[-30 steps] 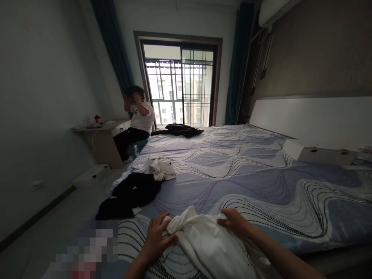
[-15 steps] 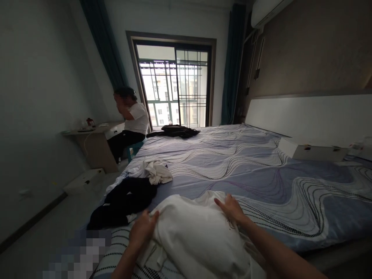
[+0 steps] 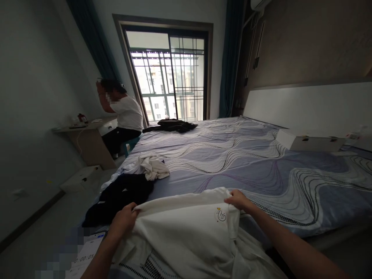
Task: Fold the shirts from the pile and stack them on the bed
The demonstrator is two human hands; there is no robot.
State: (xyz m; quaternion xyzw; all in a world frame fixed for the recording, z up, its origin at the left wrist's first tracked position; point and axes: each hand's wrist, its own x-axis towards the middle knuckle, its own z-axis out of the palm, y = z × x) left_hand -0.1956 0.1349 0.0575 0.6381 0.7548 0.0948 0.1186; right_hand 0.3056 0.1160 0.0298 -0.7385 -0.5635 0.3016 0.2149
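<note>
White top (image 3: 186,232) with a small finger-heart print (image 3: 221,215), at six o'clock on the near part of a wave-patterned bed (image 3: 203,151), with folds running out of view below. Gripping the far left corner of the top at half past seven: the left hand (image 3: 124,221). Pinching the far right corner between four and five o'clock: the right hand (image 3: 238,200). Fingers of both hands closed on cloth.

Could slip from the left fingers if pulled hard, being caught, apparently, by only a narrow fold. Could crease or twist, given loose cloth bunched at five o'clock under the right forearm. Might also sweep over the phone (image 3: 83,254), lit with a timer between seven and eight o'clock, or snag the black garment (image 3: 124,195) at eight, just beside the left hand.

Print side facing up, with the little heart toward eleven o'clock. Held edge running from nine to three, slightly higher at three. Long axis of the whole top impossible to tell; likewise collar or hem.
</note>
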